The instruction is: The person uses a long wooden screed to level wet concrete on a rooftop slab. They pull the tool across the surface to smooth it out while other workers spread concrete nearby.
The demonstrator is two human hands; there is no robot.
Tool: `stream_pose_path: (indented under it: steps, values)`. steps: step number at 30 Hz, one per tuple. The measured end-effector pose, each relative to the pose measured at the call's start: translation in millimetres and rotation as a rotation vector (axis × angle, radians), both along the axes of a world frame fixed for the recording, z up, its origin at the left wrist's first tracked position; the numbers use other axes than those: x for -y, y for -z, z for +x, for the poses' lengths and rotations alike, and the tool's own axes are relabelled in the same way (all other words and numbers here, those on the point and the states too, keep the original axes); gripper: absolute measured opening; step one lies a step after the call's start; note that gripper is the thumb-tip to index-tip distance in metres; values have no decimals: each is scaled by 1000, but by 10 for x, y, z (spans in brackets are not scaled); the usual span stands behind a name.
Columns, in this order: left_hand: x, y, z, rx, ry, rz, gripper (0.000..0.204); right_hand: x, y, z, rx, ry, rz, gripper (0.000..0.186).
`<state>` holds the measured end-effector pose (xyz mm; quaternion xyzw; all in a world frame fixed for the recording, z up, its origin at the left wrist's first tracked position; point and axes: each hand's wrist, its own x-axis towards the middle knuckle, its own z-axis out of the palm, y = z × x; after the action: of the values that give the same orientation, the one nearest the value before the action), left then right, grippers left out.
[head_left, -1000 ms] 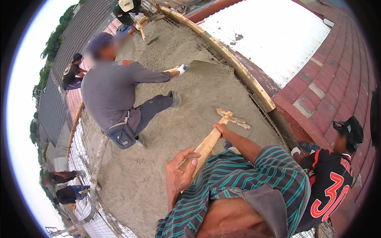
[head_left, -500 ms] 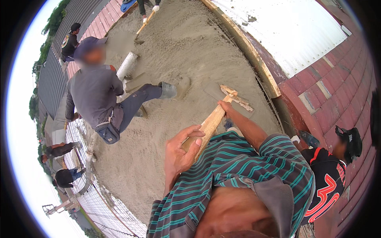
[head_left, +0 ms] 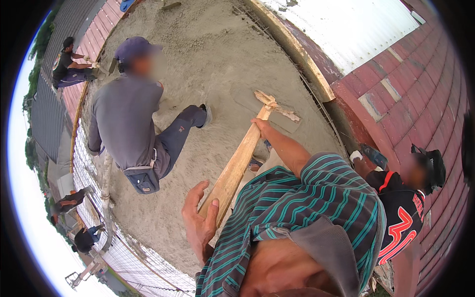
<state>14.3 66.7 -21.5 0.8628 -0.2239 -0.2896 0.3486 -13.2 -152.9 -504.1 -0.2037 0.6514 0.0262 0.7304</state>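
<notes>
A long-handled concrete float has a pale wooden plank for a handle. Its flat grey blade lies on the wet concrete, with a rough wooden crosspiece on top. Near the blade end, my right hand is closed round the handle. My left hand loosely holds the plank's near end between thumb and fingers; the thumb presses on its face and the fingers stretch along its side.
A co-worker in grey stands close on the left in the concrete. Another person in black is at the right, by red roof tiles. A timber edge board and rebar bound the concrete; a thick hose runs along the left.
The handle's near end and my left hand have moved left and down in view, and the left fingers have straightened. The grey co-worker has turned and bent forward.
</notes>
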Motion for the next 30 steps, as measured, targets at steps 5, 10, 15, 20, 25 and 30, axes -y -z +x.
stream_pose_path:
  steps: [5,10,15,20,25,30]
  values:
    - [-723,-37,175,-271,152,485,69,-581,32,-40,-149,-139,-161,72]
    - [-1857,77,129,-419,139,700,78,-1539,-186,-267,-262,-140,-211,76]
    - [-2603,190,-153,-356,148,700,75,-2125,-296,-654,-214,-6,-179,74]
    - [-3021,196,-819,-226,55,576,71,-2434,-316,-1132,-133,116,-214,73]
    - [-3353,47,-1389,50,163,321,76,-2774,-457,-1491,47,206,-166,79]
    - [-3698,-47,-1714,56,325,442,80,-3193,-402,-1874,2,174,-198,80]
